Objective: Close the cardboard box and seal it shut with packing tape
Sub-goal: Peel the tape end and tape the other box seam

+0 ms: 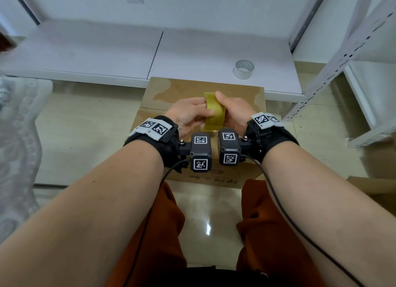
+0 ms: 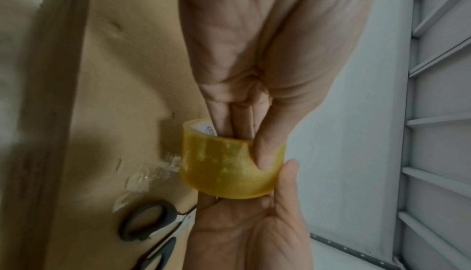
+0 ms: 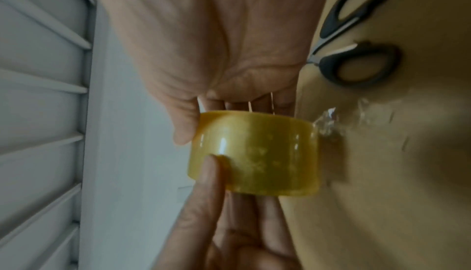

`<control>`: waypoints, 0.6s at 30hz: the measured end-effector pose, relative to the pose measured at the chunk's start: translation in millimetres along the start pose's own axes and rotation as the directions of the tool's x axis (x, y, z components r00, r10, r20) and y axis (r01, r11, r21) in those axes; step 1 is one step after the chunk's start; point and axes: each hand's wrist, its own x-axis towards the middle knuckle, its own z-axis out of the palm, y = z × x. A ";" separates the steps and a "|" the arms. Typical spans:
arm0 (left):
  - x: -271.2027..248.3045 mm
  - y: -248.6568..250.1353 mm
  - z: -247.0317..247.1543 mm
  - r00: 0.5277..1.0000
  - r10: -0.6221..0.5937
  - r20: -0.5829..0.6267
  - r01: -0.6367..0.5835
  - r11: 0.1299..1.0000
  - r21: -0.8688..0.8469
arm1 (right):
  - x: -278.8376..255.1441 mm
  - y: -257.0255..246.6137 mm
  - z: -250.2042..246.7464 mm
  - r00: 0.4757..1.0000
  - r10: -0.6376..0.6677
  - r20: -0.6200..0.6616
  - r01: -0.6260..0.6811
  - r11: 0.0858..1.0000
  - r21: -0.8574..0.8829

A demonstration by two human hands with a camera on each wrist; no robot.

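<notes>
The brown cardboard box (image 1: 188, 88) stands on the floor with its top flaps down and patches of old tape on them. Just above it I hold a yellow roll of packing tape (image 1: 215, 112) in both hands. My left hand (image 1: 199, 111) grips the roll (image 2: 229, 169) with fingers inside the core and the thumb on the outer face. My right hand (image 1: 227, 106) holds the opposite side, its thumb pressed on the roll (image 3: 254, 153). No free end of tape shows. A crumpled clear scrap (image 2: 153, 171) lies on the box top (image 2: 114, 72).
Black-handled scissors (image 3: 356, 52) lie on the box under my hands. A second, pale tape roll (image 1: 243, 69) stands on the white shelf board (image 1: 107, 57) behind the box. A white metal rack (image 1: 342, 57) rises on the right, a lace cloth (image 1: 17, 136) hangs at left.
</notes>
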 end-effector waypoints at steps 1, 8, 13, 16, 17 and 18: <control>0.1 0.9 -1.3 1.000 0.006 -0.029 -0.007 1.000 -0.021 | -2.0 -1.3 2.6 1.000 -0.006 0.022 0.006 0.999 0.039; 1.0 2.9 -21.5 0.976 0.000 -0.219 -0.026 0.993 -0.117 | -16.4 -6.5 15.8 0.955 -0.029 0.294 0.038 0.999 -0.026; -5.7 4.5 -39.6 0.972 -0.042 -0.231 0.029 0.998 -0.062 | -14.4 -1.9 28.6 0.924 -0.021 0.381 0.064 0.993 -0.100; -9.2 5.9 -49.2 0.980 -0.060 -0.189 0.062 0.998 0.007 | -20.7 -1.3 33.1 0.935 -0.010 0.354 0.046 0.995 -0.092; -10.3 6.3 -51.8 0.985 -0.060 -0.164 0.067 0.997 0.039 | -24.1 -1.8 34.1 0.942 -0.011 0.334 0.032 0.998 -0.056; -12.7 6.7 -53.3 0.989 -0.061 -0.138 0.072 0.994 0.078 | -26.4 -2.1 34.5 0.950 -0.014 0.312 0.019 1.000 -0.012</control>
